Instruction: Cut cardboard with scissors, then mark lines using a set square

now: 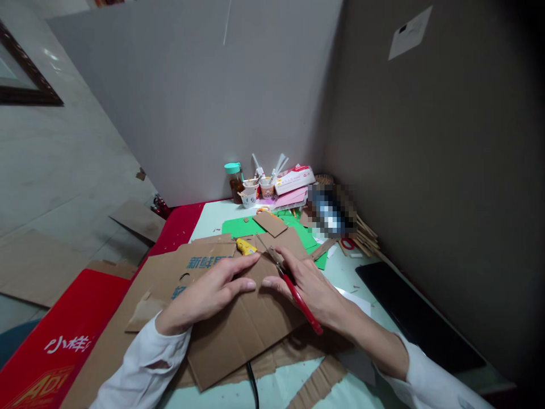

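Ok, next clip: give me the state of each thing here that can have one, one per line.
Left hand: open, flat, pressing on the cardboard sheet.
Right hand: resting on the sheet, scissors lying across its fingers.
Cardboard sheet: flat, creased, on top of other cardboard.
Scissors: red handles, blades look closed, pointing away.
Jar: upright, teal lid on.
Paper cups: upright, open, sticks inside.
Yellow glue gun: lying down, partly covered.
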Demonstrator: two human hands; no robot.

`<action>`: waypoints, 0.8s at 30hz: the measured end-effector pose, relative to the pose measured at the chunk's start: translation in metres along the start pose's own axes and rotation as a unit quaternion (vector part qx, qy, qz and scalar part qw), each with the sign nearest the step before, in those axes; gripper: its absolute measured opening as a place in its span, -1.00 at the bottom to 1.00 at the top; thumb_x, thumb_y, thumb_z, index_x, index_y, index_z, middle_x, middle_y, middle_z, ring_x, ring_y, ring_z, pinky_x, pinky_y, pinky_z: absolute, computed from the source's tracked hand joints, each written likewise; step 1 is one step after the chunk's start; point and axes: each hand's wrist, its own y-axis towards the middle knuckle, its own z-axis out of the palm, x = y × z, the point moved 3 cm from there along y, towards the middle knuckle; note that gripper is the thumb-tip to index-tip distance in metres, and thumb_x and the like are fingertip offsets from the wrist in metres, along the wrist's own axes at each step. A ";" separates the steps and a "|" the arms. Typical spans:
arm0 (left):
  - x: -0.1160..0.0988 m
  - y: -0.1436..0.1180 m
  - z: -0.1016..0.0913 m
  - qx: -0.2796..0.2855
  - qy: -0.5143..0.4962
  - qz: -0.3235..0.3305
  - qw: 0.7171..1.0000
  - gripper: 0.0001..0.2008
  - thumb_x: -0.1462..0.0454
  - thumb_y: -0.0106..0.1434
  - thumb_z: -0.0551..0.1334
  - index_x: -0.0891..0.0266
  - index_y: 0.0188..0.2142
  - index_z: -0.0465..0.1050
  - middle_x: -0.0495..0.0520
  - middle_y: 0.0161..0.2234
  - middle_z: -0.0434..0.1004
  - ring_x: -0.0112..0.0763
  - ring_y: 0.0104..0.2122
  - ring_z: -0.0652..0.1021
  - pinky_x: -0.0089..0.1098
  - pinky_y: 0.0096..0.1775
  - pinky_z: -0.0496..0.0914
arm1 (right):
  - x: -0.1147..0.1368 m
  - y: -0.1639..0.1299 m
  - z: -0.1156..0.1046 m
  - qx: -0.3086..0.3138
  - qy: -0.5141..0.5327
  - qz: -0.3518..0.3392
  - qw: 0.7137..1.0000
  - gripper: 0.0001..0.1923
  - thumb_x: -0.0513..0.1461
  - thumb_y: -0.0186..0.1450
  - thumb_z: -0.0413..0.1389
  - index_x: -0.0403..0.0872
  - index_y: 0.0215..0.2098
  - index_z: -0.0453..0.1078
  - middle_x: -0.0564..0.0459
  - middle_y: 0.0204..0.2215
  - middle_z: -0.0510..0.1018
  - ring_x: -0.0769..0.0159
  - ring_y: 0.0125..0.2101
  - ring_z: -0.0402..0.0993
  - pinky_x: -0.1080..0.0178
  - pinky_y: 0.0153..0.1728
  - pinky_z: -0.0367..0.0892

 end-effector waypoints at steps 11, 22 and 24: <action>-0.034 -0.015 -0.008 -0.045 -0.022 0.096 0.994 -0.66 0.16 0.30 0.31 -0.01 0.08 0.53 0.01 0.06 0.60 -0.21 -0.01 0.56 -0.32 0.00 0.43 | -0.006 0.007 -0.036 -0.115 0.179 0.015 0.977 -0.47 0.18 0.29 0.11 -0.04 -0.03 0.36 0.18 -0.62 0.43 0.34 -0.68 0.32 0.30 -0.62 0.22; -0.074 -0.111 -0.054 -0.358 0.071 0.313 0.877 -0.87 0.12 0.33 0.27 -0.16 -0.27 0.64 -0.01 -0.16 0.55 -0.10 0.11 0.39 -0.04 0.22 0.27 | -0.011 0.014 -0.045 -0.039 0.314 -0.017 0.948 -0.40 0.16 0.29 0.09 -0.10 0.05 0.26 0.17 -0.63 0.43 0.28 -0.61 0.42 0.22 -0.52 0.38; -0.068 -0.115 -0.046 -0.398 0.099 0.330 0.850 -0.84 0.12 0.34 0.25 -0.21 -0.26 0.64 0.00 -0.13 0.51 -0.07 0.13 0.36 0.04 0.27 0.21 | -0.010 0.013 -0.039 -0.031 0.295 -0.031 0.955 -0.43 0.16 0.32 0.04 -0.09 0.05 0.27 0.06 -0.55 0.53 0.22 -0.53 0.52 0.19 -0.47 0.42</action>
